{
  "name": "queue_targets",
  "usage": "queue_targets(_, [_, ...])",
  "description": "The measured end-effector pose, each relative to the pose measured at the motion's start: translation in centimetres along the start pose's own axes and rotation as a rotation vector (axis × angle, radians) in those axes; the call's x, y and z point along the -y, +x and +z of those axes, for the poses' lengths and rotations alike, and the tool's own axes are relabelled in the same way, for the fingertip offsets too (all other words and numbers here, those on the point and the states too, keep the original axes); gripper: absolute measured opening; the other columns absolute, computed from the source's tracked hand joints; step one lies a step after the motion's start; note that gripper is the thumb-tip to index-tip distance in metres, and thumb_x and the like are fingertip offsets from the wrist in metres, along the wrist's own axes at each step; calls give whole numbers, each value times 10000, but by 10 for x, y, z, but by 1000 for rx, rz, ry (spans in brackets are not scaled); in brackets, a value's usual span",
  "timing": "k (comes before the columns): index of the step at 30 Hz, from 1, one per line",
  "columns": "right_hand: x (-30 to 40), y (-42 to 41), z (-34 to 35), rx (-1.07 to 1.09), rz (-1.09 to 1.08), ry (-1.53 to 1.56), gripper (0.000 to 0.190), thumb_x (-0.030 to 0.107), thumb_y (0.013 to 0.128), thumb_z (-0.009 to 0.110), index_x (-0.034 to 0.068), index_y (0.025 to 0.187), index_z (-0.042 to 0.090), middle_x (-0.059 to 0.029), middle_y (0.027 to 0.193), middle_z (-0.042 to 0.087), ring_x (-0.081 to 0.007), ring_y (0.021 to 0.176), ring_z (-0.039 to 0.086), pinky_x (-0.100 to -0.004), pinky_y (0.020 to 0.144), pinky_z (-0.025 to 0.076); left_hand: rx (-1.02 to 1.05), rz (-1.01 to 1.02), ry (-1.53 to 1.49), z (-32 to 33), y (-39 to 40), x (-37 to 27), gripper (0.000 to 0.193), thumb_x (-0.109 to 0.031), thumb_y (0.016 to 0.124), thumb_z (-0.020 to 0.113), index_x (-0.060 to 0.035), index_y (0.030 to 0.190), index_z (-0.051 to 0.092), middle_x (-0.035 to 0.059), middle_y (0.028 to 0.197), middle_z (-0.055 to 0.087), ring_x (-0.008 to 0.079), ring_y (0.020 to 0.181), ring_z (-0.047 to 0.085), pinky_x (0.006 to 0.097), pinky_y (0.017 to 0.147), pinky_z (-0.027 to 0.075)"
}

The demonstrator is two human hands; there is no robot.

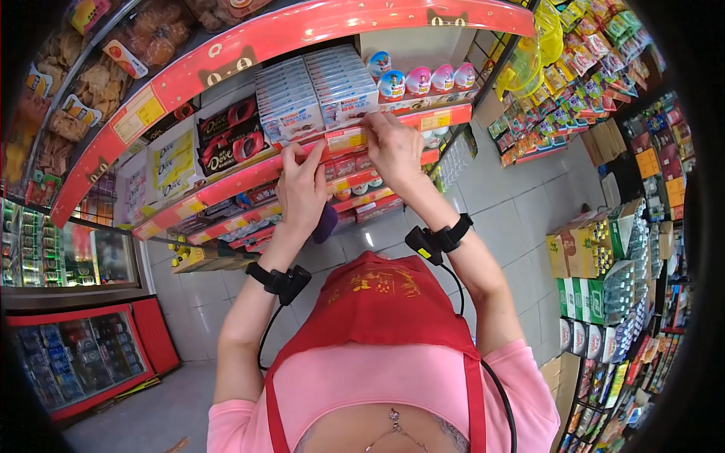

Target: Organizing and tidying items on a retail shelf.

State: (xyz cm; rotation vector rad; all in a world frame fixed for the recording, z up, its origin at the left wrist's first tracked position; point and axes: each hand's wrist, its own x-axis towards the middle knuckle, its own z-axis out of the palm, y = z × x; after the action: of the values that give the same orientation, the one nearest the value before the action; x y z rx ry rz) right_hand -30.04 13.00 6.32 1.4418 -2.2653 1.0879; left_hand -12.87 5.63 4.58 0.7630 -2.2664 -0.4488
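Both hands are at the red front edge of a shop shelf. My left hand point(303, 187) has its thumb and fingers at the strip, left of a price label point(346, 141). My right hand point(393, 148) touches the label's right side, its fingertips just below the Kinder chocolate boxes point(348, 105). Whether either hand pinches the label cannot be told. The boxes stand in two rows behind the strip. Dove chocolate packs point(232, 139) lie to their left, and Kinder egg-shaped packs point(419, 81) stand to their right. Another label point(435, 120) sits further right on the strip.
An upper shelf with a curved red edge point(340, 20) holds packaged snacks. Lower shelves point(362, 189) carry more sweets. At the left is a red-framed drinks cooler point(156, 334). Hanging snack bags point(589, 62) and stacked drink cartons point(583, 249) stand to the right.
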Motion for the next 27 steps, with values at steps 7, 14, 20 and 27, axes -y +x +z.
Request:
queue_targets(7, [1, -3, 6, -57, 126, 297, 178, 52, 814, 668, 110, 981, 651, -88, 847, 667, -267, 728, 674, -366, 640, 517, 48, 13, 51, -2, 1, 1, 405, -39, 859, 604, -116, 1256, 602, 146, 1137, 471, 335, 884, 629, 430, 715, 538])
queue_targets(14, [-13, 1, 10, -102, 50, 309, 217, 9, 791, 665, 110, 984, 660, -77, 906, 661, -263, 754, 671, -371, 654, 522, 44, 24, 12, -2, -2, 3, 416, -36, 860, 604, -117, 1268, 595, 150, 1144, 464, 332, 902, 624, 426, 726, 534])
queue_targets(20, [-52, 16, -13, -42, -342, 32, 340, -75, 696, 599, 100, 978, 671, -63, 911, 639, -308, 741, 645, -402, 620, 515, 16, 40, 6, 0, -3, 4, 414, -24, 856, 611, -114, 1260, 594, 147, 1139, 463, 324, 895, 621, 421, 727, 529])
queue_targets(27, [-48, 2, -11, -41, -355, -52, 413, 32, 596, 701, 86, 998, 622, -77, 881, 603, -321, 716, 629, -416, 612, 508, 0, 43, -16, 0, -4, 5, 419, -15, 855, 607, -109, 1263, 589, 148, 1144, 464, 319, 894, 619, 417, 725, 529])
